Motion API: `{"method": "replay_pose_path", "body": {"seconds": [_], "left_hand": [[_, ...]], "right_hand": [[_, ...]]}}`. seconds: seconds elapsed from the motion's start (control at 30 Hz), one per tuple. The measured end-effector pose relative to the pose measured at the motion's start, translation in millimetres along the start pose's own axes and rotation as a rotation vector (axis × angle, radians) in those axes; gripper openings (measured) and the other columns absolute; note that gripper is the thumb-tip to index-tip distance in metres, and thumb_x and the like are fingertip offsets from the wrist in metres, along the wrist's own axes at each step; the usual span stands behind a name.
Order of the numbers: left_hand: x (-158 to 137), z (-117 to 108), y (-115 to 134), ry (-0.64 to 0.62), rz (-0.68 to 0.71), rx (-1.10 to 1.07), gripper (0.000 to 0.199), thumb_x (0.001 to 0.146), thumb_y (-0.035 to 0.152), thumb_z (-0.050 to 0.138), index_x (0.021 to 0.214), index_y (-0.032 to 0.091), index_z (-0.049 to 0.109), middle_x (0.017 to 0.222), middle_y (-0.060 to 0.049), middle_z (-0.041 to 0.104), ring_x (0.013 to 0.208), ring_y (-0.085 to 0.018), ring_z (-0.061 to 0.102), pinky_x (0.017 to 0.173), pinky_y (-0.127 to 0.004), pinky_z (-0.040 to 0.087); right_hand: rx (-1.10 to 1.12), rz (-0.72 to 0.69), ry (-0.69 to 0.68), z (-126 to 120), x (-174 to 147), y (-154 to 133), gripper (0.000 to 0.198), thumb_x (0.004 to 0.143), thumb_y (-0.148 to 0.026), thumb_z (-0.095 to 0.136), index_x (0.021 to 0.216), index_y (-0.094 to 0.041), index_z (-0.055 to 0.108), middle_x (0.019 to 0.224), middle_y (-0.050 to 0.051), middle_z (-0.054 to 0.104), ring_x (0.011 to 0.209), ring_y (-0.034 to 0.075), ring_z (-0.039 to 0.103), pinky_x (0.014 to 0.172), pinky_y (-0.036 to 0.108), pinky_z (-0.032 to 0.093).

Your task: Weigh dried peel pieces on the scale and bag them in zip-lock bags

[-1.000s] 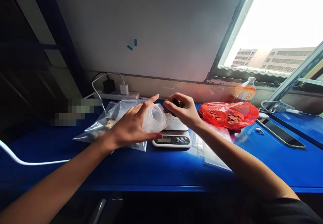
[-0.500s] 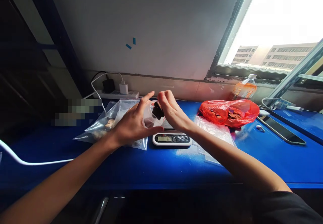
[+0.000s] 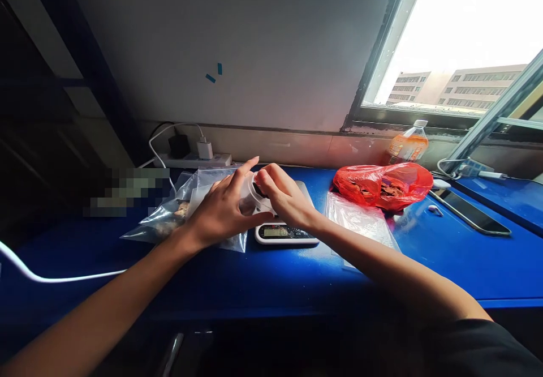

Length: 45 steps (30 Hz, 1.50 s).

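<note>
My left hand (image 3: 223, 207) curves around a translucent plastic cup (image 3: 246, 195), index finger and thumb stretched out along it. The cup is tilted, its round mouth turned to the right. At that mouth, my right hand (image 3: 282, 193) has its fingers bent and pressed together around a dark, flaky piece (image 3: 257, 189), mostly hidden by the fingers. Below both hands sits a white kitchen scale (image 3: 286, 240) with a lit display; its digits are partly legible. Clear zip bags (image 3: 163, 213) lie left of the scale, one with brownish pieces inside.
To the right are a red plastic bag (image 3: 348, 176) of dark dried pieces, flat clear bags (image 3: 360, 224), a phone (image 3: 470, 213) and an earbud (image 3: 435, 210). An orange drink bottle (image 3: 409, 144) stands by the window. A power strip (image 3: 220, 161) and a white cable (image 3: 80, 278) are at left.
My right hand has moved left and slightly down, taking the dark piece into the cup's mouth. My left hand stays nearly still. The view has shifted slightly.
</note>
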<state>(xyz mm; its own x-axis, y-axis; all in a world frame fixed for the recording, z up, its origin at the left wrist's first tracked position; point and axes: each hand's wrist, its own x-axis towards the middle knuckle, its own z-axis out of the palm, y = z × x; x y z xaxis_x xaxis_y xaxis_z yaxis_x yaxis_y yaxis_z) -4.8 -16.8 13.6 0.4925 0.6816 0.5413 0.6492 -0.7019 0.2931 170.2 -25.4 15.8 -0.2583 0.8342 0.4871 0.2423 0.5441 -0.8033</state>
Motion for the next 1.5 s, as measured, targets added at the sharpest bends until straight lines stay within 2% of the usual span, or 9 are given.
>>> {"method": "replay_pose_path", "body": {"seconds": [0.17, 0.3, 0.4, 0.57, 0.7, 0.83, 1.0, 1.23, 1.5], "left_hand": [[0, -4, -1, 0.096, 0.001, -0.004, 0.097, 0.075, 0.073, 0.068, 0.152, 0.032, 0.025, 0.142, -0.014, 0.058, 0.128, -0.037, 0.059, 0.105, -0.057, 0.049], [0, -6, -1, 0.178, -0.034, -0.005, 0.094, 0.076, 0.069, 0.069, 0.151, 0.029, 0.027, 0.137, -0.014, 0.061, 0.124, -0.035, 0.061, 0.105, -0.054, 0.049], [0, -6, 0, 0.190, -0.037, -0.035, 0.097, 0.073, 0.070, 0.072, 0.150, 0.028, 0.028, 0.141, -0.015, 0.057, 0.126, -0.036, 0.059, 0.107, -0.055, 0.047], [1, -13, 1, 0.164, -0.100, -0.273, 0.110, 0.063, 0.066, 0.080, 0.151, 0.024, 0.028, 0.135, -0.015, 0.058, 0.126, -0.038, 0.056, 0.106, -0.055, 0.046], [5, -23, -2, 0.168, -0.317, -0.620, 0.062, 0.082, 0.050, 0.067, 0.135, 0.020, 0.052, 0.115, -0.011, 0.064, 0.103, -0.027, 0.065, 0.091, -0.045, 0.056], [11, -23, -3, 0.119, -0.499, -0.809, 0.036, 0.075, 0.033, 0.071, 0.108, 0.019, 0.067, 0.096, -0.006, 0.066, 0.076, -0.017, 0.063, 0.060, -0.027, 0.056], [12, -19, 2, 0.088, -0.611, -0.881, 0.033, 0.069, 0.028, 0.076, 0.100, 0.018, 0.070, 0.091, -0.005, 0.065, 0.063, -0.013, 0.057, 0.042, -0.021, 0.050], [12, -17, 3, 0.052, -0.685, -0.856, 0.037, 0.066, 0.029, 0.079, 0.101, 0.019, 0.070, 0.091, -0.004, 0.064, 0.066, -0.014, 0.061, 0.048, -0.027, 0.057], [11, -5, -5, 0.107, -0.560, -0.751, 0.031, 0.066, 0.034, 0.076, 0.085, 0.020, 0.057, 0.074, 0.001, 0.059, 0.066, -0.014, 0.059, 0.050, -0.022, 0.051]], "right_hand": [[-0.196, -0.120, 0.199, 0, -6, -5, 0.036, 0.093, -0.054, 0.054, 0.088, -0.019, 0.060, 0.092, 0.003, 0.052, 0.087, 0.016, 0.053, 0.080, 0.032, 0.045], [-0.380, -0.170, 0.085, -5, -13, -15, 0.036, 0.089, -0.053, 0.062, 0.079, -0.019, 0.068, 0.076, 0.001, 0.050, 0.073, 0.014, 0.049, 0.069, 0.029, 0.039], [-0.392, -0.121, -0.016, -8, -18, -23, 0.033, 0.089, -0.046, 0.062, 0.072, -0.018, 0.066, 0.064, -0.001, 0.052, 0.060, 0.011, 0.045, 0.060, 0.027, 0.033], [-0.195, -0.028, 0.077, -19, -24, -20, 0.029, 0.086, -0.038, 0.060, 0.066, -0.018, 0.054, 0.064, -0.001, 0.058, 0.058, 0.009, 0.049, 0.057, 0.025, 0.037], [0.130, 0.112, 0.165, -26, -28, -8, 0.023, 0.079, -0.039, 0.066, 0.075, -0.019, 0.054, 0.070, 0.000, 0.064, 0.064, 0.012, 0.059, 0.060, 0.025, 0.046], [0.284, 0.232, 0.201, -24, -29, -7, 0.024, 0.072, -0.036, 0.069, 0.080, -0.020, 0.053, 0.076, 0.000, 0.065, 0.063, 0.014, 0.066, 0.055, 0.026, 0.050], [0.269, 0.302, 0.273, -22, -29, -12, 0.018, 0.069, -0.029, 0.065, 0.080, -0.019, 0.055, 0.072, -0.004, 0.058, 0.055, 0.011, 0.063, 0.047, 0.023, 0.046], [0.318, 0.279, 0.364, -28, -25, 4, 0.019, 0.065, -0.027, 0.060, 0.082, -0.019, 0.055, 0.070, -0.005, 0.055, 0.054, 0.012, 0.062, 0.048, 0.025, 0.046], [0.241, 0.303, 0.290, -29, -25, 7, 0.031, 0.066, -0.026, 0.059, 0.095, -0.021, 0.052, 0.069, -0.006, 0.054, 0.060, 0.013, 0.060, 0.054, 0.027, 0.046]]}}
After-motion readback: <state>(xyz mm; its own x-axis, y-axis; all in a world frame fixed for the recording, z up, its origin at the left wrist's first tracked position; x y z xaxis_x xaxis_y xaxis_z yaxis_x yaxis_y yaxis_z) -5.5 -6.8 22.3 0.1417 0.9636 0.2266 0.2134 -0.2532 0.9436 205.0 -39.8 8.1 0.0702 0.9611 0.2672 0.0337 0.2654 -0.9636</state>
